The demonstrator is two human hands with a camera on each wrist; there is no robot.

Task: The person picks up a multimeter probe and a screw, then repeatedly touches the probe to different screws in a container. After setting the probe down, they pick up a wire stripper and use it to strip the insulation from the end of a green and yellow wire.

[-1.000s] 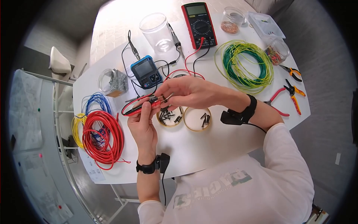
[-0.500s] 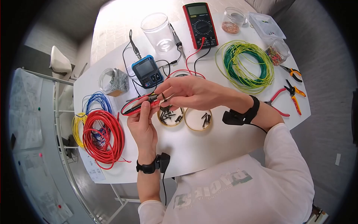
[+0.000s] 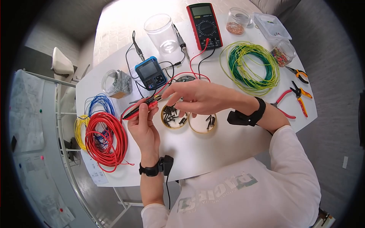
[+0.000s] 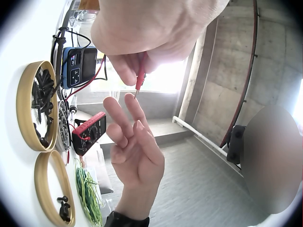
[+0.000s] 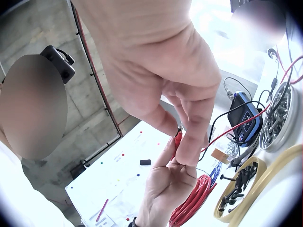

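My left hand [image 3: 145, 131] holds a red-and-black test probe [image 3: 152, 105] between thumb and fingers, its lead looping beside the hand. A thin metal tip shows on the red probe [image 4: 140, 80] in the left wrist view, close to the fingertips of the other hand. Over the two round dishes my right hand [image 3: 201, 97] hovers palm down, fingers loosely spread, with nothing visible between them. Below it, black screws [image 3: 170, 114] fill part of the left dish [image 3: 173, 128]. Several more lie in the right dish [image 3: 202, 132].
Behind the hands stand a blue tester [image 3: 151, 72], a red multimeter [image 3: 205, 27] and a clear jar [image 3: 159, 28]. Red wire [image 3: 91, 140] is coiled at left; green and yellow wire [image 3: 237, 72] lies at right, near pliers [image 3: 300, 100]. A screw jar [image 3: 116, 83] sits left of the tester.
The right hand's fingers have parted and moved away from the probe tip. A small dark piece seen between the hands earlier no longer shows. The left hand keeps its grip, tilting slightly.
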